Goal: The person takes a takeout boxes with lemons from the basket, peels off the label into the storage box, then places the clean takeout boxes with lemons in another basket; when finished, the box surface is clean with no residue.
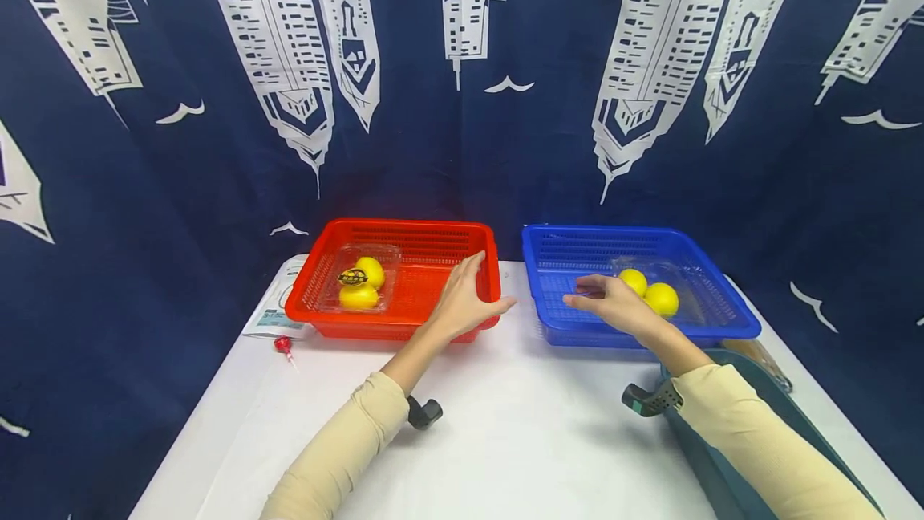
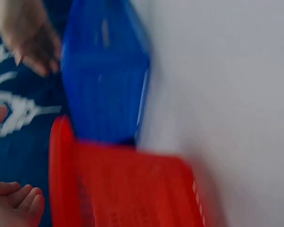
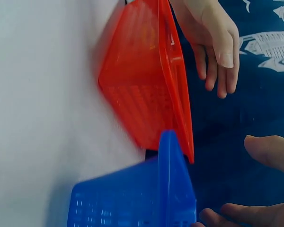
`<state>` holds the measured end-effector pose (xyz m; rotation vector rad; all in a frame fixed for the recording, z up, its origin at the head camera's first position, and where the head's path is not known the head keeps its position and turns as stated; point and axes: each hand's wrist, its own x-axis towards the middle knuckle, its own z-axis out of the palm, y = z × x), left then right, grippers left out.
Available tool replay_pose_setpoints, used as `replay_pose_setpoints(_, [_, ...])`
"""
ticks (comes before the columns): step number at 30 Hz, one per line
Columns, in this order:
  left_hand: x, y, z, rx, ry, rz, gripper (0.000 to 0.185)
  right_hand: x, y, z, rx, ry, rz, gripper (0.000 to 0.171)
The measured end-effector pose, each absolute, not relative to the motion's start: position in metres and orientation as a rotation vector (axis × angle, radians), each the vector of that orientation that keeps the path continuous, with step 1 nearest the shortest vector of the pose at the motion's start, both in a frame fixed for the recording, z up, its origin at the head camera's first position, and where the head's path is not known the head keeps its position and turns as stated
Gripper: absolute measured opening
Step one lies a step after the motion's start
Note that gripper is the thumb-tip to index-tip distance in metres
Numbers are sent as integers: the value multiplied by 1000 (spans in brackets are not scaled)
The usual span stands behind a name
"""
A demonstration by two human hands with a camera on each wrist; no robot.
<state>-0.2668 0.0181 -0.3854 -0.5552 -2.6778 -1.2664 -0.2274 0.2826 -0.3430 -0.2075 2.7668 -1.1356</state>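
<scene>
My left hand point(image 1: 465, 299) is over the right end of the red basket point(image 1: 415, 283), its thumb spread from the fingers and nothing in its grasp. Over the left part of the blue basket point(image 1: 556, 283) hovers my right hand point(image 1: 613, 305), empty, thumb apart from lightly bent fingers. In the red basket sits a clear plastic box point(image 1: 390, 267) with two yellow rounded items point(image 1: 358, 296), one bearing a dark label. Another clear box point(image 1: 690, 303) in the blue basket has two yellow balls point(image 1: 661, 299), partly behind my right hand. Both wrist views show the hands above the basket rims.
A teal bin point(image 1: 696, 448) stands at the right front under my right forearm. Left of the red basket lie a printed leaflet point(image 1: 273, 313) and a small red-headed item point(image 1: 283, 345). A dark blue curtain point(image 1: 462, 159) hangs behind the white table point(image 1: 520, 440).
</scene>
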Motion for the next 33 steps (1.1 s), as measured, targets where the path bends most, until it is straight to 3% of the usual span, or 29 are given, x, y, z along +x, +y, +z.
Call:
replay_pose_setpoints(18, [-269,-154,-387,-271,-2714,-1043,100,-232,230,-342,-327,2750,-1124,69])
replay_pose_setpoints(33, [-269,-239,-422,-172,-2679,-952,95,-232,211,-345,-399,2744,-1183,62])
